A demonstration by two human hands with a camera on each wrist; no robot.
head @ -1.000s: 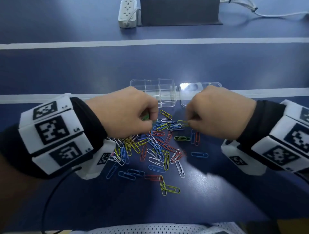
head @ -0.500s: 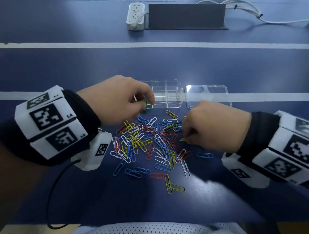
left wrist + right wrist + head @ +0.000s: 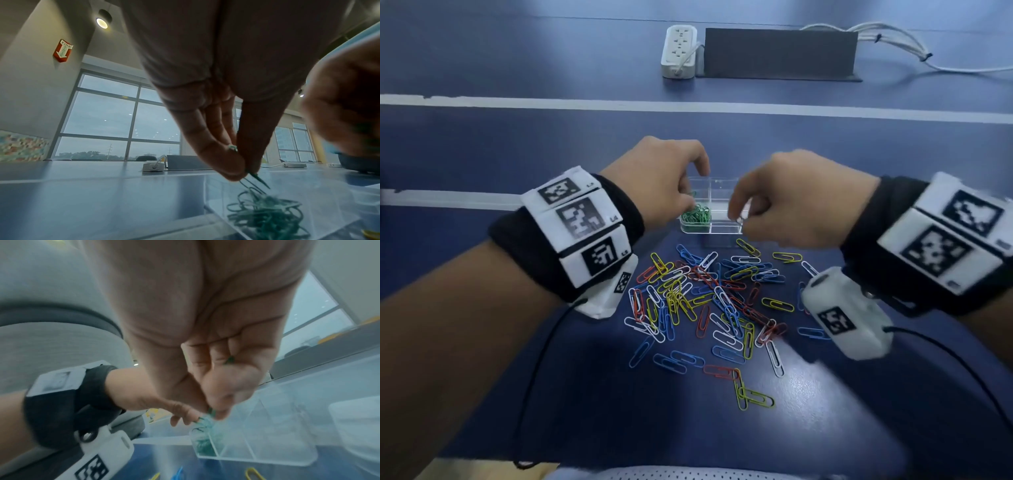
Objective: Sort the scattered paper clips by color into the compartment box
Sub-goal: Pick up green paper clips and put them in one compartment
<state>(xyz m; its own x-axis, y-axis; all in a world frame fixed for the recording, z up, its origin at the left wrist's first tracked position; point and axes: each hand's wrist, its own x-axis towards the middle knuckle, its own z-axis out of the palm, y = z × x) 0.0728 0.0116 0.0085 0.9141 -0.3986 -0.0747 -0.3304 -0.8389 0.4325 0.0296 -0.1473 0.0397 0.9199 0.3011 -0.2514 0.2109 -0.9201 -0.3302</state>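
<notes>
A clear compartment box (image 3: 722,226) sits just beyond a heap of scattered paper clips (image 3: 709,301) in red, blue, yellow and white. Its near-left cell holds a pile of green clips (image 3: 697,216) (image 3: 265,214). My left hand (image 3: 688,192) hovers over that cell and pinches green clips (image 3: 257,181) between thumb and fingertips. My right hand (image 3: 739,216) hangs over the box's near side and pinches a green clip (image 3: 211,412) at its fingertips, just above the green pile (image 3: 202,443).
The box's open clear lid (image 3: 353,426) lies to the right, hidden behind my right hand in the head view. A white power strip (image 3: 678,51), a dark upright panel (image 3: 779,53) and white cables (image 3: 893,44) stand at the table's far side.
Both hands have lifted from the heap and moved forward to the box. The right hand picked a green clip off the heap and carried it over the green cell.
</notes>
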